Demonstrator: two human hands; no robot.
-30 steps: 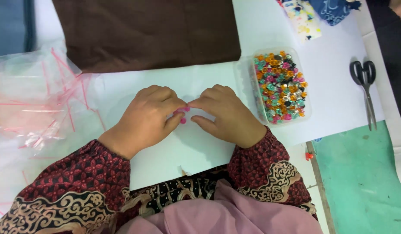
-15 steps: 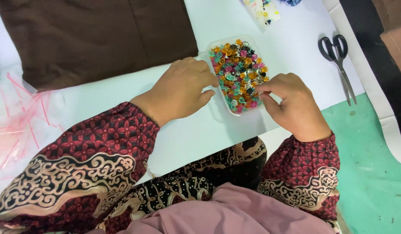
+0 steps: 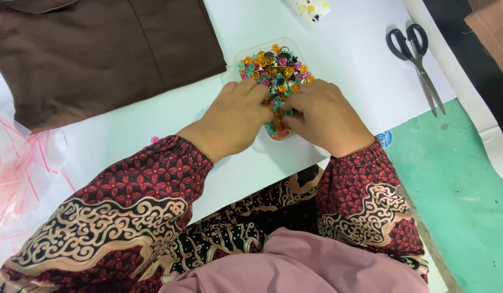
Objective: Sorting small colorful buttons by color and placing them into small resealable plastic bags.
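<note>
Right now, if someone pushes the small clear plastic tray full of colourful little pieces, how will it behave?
The clear plastic tray looks thin and light, so it would probably slide easily on the smooth white table. Its small colourful pieces are heaped to the rim, so some may spill.

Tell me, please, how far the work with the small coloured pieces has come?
Done: nothing finished shows; one pink piece lies loose on the white sheet. In hand: left hand and right hand both reach into the clear tray of coloured pieces. Left: the tray looks full; scissors and brown cloth lie untouched.
</note>
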